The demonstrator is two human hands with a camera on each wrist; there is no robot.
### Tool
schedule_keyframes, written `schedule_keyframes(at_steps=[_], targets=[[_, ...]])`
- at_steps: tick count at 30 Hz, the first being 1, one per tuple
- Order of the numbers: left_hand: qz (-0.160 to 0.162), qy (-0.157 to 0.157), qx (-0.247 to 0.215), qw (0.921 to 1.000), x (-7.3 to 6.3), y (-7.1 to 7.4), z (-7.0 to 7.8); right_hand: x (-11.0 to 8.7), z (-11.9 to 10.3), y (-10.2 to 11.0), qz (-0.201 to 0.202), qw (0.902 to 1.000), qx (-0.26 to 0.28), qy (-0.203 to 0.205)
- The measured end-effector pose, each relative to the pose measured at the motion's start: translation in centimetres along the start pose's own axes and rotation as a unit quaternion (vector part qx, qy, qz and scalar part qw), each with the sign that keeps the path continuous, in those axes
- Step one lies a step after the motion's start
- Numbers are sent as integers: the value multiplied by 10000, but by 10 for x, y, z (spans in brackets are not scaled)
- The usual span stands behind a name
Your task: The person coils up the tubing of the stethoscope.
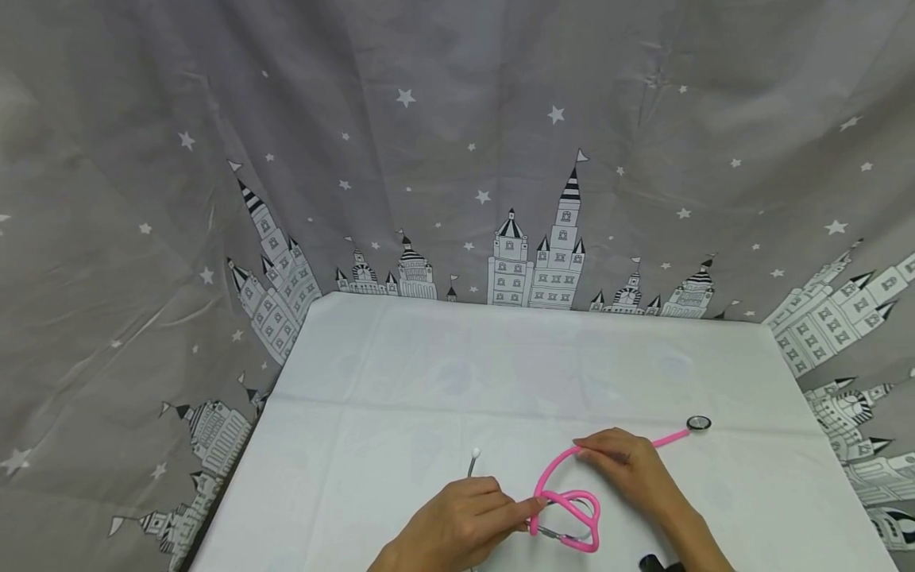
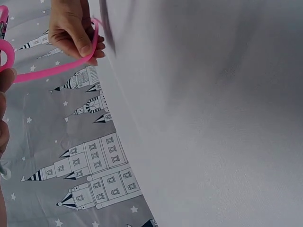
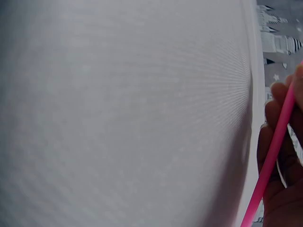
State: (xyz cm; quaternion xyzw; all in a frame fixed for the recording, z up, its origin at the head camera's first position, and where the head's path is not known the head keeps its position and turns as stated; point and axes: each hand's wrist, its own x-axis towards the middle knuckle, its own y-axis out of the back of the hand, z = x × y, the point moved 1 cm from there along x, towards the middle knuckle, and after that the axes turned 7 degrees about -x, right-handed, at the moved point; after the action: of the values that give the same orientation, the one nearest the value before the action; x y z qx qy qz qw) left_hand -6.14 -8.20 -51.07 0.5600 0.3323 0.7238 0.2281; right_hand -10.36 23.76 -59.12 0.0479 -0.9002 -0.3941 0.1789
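Note:
A pink stethoscope [image 1: 546, 469] is held between both hands above the white-covered table. My left hand [image 1: 468, 520] pinches it where the looped pink tubing meets the metal ear tubes. One ear tube with a white eartip [image 1: 476, 453] sticks up behind that hand. My right hand [image 1: 629, 469] grips the single tube between thumb and fingers, and the tube also crosses its fingers in the right wrist view [image 3: 274, 151]. Beyond it the tube runs out to the round chest piece [image 1: 698, 423] at the right. The left wrist view shows the tube [image 2: 52, 71] stretching between the hands.
A white cloth [image 1: 400, 373] covers the table. Grey curtains [image 1: 443, 143] printed with castles and stars hang behind and at both sides. A black object [image 1: 652, 563] shows at the bottom edge by the right forearm, partly out of view.

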Motion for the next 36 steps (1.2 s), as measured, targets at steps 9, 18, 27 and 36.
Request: schedule_keyframes(at_steps=[9,18,27,36], targets=[[27,30,29,10000,0,2,1,0,9,2,26,10000,36,-84],[-45,223,-94,9997,0,7,0,0,13,5,120,9998,-164,-14],[65,220,-41,9997,-1,12,-7,-4,13,7,89,9998,-194,-8],[542,571,51,9969,-4,17,-22,-7,4,8,-13,9997,-231,30]])
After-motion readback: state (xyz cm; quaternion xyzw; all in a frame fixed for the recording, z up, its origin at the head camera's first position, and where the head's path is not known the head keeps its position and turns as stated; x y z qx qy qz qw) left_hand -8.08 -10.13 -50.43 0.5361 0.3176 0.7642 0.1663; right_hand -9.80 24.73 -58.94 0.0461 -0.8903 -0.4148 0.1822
